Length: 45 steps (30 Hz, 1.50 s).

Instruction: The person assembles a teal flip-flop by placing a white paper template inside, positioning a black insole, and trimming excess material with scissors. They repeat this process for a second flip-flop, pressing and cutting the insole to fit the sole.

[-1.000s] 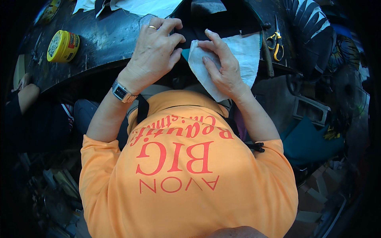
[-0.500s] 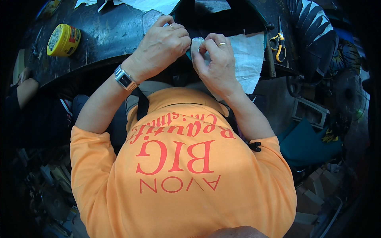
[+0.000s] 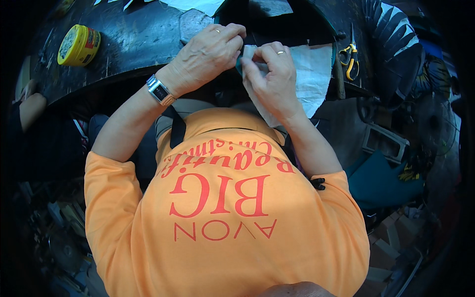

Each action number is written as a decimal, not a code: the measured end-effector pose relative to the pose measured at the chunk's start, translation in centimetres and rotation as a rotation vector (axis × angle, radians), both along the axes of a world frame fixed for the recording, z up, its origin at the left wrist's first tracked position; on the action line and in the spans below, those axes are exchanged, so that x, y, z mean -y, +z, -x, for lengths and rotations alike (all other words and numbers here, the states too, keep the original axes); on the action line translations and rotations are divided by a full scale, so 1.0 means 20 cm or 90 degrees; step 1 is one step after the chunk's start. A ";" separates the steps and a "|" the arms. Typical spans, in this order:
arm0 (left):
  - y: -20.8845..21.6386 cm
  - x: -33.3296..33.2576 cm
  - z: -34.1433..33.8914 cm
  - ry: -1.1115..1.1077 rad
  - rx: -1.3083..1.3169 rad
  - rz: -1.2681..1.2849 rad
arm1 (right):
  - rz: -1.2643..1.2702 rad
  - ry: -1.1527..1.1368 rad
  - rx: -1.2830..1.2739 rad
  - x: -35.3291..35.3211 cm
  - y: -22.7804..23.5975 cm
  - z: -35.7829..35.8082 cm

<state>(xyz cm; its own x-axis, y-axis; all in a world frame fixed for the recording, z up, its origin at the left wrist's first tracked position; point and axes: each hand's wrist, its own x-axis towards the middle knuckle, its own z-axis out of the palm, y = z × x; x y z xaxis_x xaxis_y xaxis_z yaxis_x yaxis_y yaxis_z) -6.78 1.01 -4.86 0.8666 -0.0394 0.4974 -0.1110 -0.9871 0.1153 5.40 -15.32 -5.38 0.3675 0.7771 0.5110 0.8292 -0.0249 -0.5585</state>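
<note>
My left hand, with a metal watch on its wrist, is curled closed at the edge of the bench. Whatever its fingertips hold is hidden behind the hand. Close to its right, my right hand pinches the upper left edge of a thin white sheet, cloth or paper. That sheet hangs down behind the right hand and over the bench's edge. Dark material with a green rim lies just beyond both hands, partly under the white sheet.
A yellow tub stands on the dark bench at left. Yellow-and-black scissors lie at right, near a stack of dark fanned pieces. Another person's arm shows at far left. A fan stands at right.
My left hand has shifted slightly right and its fingers have rolled forward and down, nearer the right hand. My right hand still pinches the white sheet.
</note>
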 end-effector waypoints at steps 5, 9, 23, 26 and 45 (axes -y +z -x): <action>-0.01 -0.08 0.00 0.059 0.005 0.185 | -0.010 0.026 -0.361 0.05 0.00 -0.03; -0.04 -0.07 -0.02 0.028 0.009 0.065 | -0.014 0.035 -0.542 0.10 -0.01 -0.06; 0.01 -0.15 -0.07 -0.008 -0.065 0.156 | 0.016 0.098 -0.257 0.08 -0.01 -0.04; 0.13 -0.16 -0.11 0.028 -0.192 0.225 | 0.054 0.108 -0.141 0.07 -0.01 -0.02; 0.26 -0.12 -0.11 0.105 -0.270 0.421 | 0.149 0.206 0.103 0.08 0.07 -0.02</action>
